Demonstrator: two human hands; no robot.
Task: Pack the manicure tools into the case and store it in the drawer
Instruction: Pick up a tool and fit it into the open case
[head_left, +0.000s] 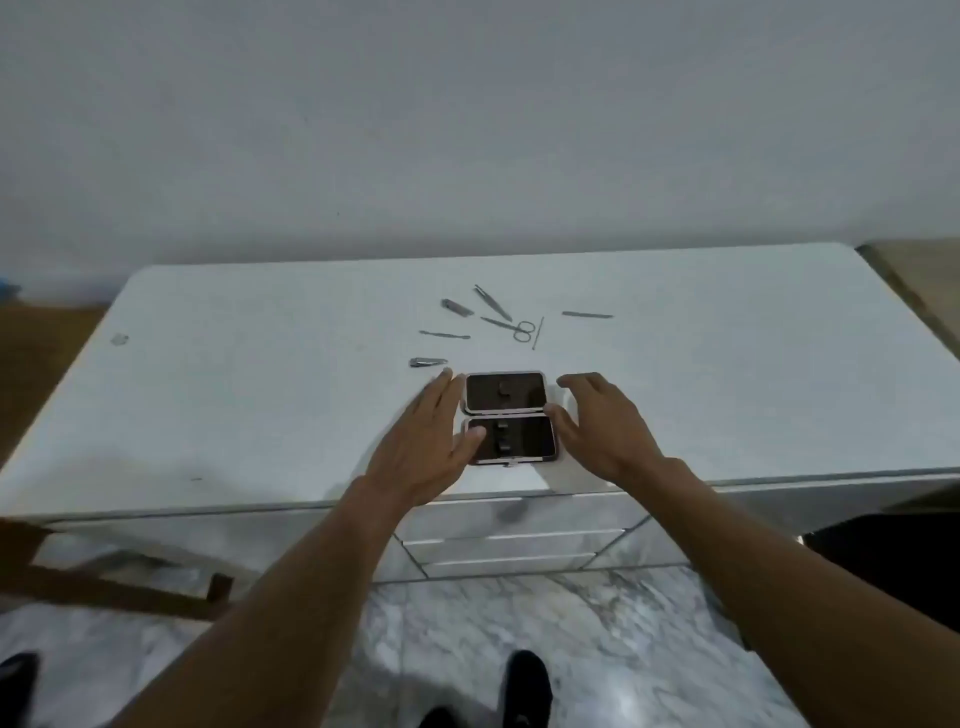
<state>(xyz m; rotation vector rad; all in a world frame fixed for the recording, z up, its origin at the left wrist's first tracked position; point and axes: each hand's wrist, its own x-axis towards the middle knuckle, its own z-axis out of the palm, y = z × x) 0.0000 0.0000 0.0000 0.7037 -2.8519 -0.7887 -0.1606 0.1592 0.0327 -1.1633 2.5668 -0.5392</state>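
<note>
View: head only, looking down at both my hands.
Left hand (421, 441): was flat with fingers straight and held nothing; the thumb lay over the near-left corner of the case (506, 395).
Right hand (597, 426): was loose with fingers slightly bent and held nothing; the thumb touched the case's right edge near the hinge.
Case: lay open between my two hands, both dark halves up, no tool in it that I could see; the hinge ran left-right across my grip.
Tools: all lay beyond my fingertips on the dresser top (260, 389), none touching the case.
Nearest tool: small clipper (428, 361), just past my left fingertips, long axis roughly left-right; left hand nearer.
Further out: second clipper (457, 307), tweezers (492, 302), scissors (511, 326), pusher (445, 335) and thin rod (537, 333), ahead of my left hand and the case.
File (587, 314): ahead of my right fingertips, long axis left-right; right hand nearer.
Drawer (509, 512): was below my wrists, closed.
Judgement: packing not begun; next reach goes forward, left hand to the small clipper.
</note>
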